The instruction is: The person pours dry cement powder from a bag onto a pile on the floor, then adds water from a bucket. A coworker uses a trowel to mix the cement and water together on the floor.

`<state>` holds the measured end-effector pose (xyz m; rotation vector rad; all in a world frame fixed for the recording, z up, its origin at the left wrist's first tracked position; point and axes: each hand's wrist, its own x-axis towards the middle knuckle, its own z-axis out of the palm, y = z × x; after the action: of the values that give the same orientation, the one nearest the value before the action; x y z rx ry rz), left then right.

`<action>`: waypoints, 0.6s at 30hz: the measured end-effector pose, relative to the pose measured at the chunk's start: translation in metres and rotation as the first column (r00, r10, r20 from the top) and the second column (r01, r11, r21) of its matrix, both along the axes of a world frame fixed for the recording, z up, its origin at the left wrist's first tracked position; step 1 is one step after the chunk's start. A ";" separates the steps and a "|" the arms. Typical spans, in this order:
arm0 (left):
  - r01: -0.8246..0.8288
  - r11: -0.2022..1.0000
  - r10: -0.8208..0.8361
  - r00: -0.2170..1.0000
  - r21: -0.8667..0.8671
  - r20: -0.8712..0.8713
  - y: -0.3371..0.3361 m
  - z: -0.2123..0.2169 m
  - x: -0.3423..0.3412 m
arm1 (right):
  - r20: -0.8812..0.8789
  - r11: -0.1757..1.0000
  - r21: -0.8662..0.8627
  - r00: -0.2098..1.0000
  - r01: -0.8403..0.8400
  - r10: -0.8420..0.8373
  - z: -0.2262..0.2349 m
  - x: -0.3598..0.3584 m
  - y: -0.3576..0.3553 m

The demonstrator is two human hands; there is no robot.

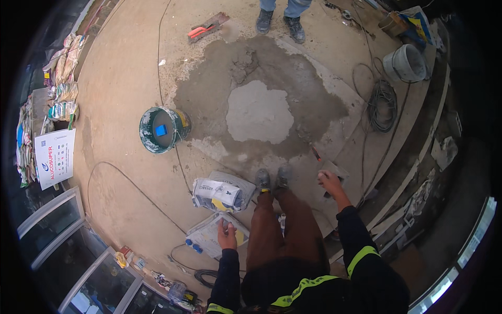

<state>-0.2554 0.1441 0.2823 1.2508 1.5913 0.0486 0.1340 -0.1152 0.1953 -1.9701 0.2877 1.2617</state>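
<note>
**On a concrete floor, a person stands holding a trowel beside a damp cement patch**

Seen from above, the person's legs and grey shoes (273,179) stand at the near edge of a wide, dark, damp patch of cement (261,99) spread on the concrete floor (120,78). A paler, drier area sits in the middle of the patch.

The right hand (330,181) is out to the side, its fingers wrapped around the handle of a trowel (328,168), whose flat grey blade tilts just above the floor at the patch's edge. The left hand (227,236) hangs low by the left leg, over a flattened paper sack (215,235); its fingers look loosely curled, and whether they grip anything cannot be told.

Just left of the shoes lies a crumpled grey cement bag (219,191). Farther left, well apart, stands a green-rimmed bucket (163,129) with a blue object inside it. A thin cable (130,183) trails across the floor near it.

At the far side of the patch, another person's shoes (280,22) show, with a red-handled float (207,26) lying nearby. To the right sit a white bucket (406,64) and a coil of cable (383,104).
</note>
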 end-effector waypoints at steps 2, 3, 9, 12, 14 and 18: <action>0.031 0.999 -0.030 0.999 -0.033 0.009 -0.007 -0.013 -0.007 | 0.015 0.999 0.032 1.000 0.021 -0.022 0.007 -0.005 0.013; 0.038 0.998 -0.037 0.999 -0.053 0.017 -0.011 -0.016 -0.013 | 0.008 0.999 0.025 1.000 0.026 -0.027 0.007 -0.011 0.018; 0.045 0.979 -0.052 0.998 -0.198 -0.028 -0.012 -0.022 -0.056 | -0.093 0.989 -0.048 0.987 -0.139 0.134 -0.014 -0.071 0.026; -0.003 0.966 -0.009 0.999 -0.259 -0.045 -0.002 -0.030 -0.075 | -0.113 0.961 -0.054 0.958 -0.270 0.263 -0.015 -0.091 0.036; -0.038 0.953 0.024 0.998 -0.299 -0.052 0.003 -0.032 -0.085 | -0.088 0.950 0.015 0.946 -0.311 0.311 -0.006 -0.096 0.057; -0.054 0.937 0.049 0.999 -0.345 -0.023 0.006 -0.035 -0.090 | -0.208 0.904 0.274 0.897 -0.328 0.389 0.030 -0.068 0.129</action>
<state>-0.3454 0.1502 0.2475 0.9364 1.5641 -0.2011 0.0656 0.0134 0.2252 -1.7036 -0.1094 1.7138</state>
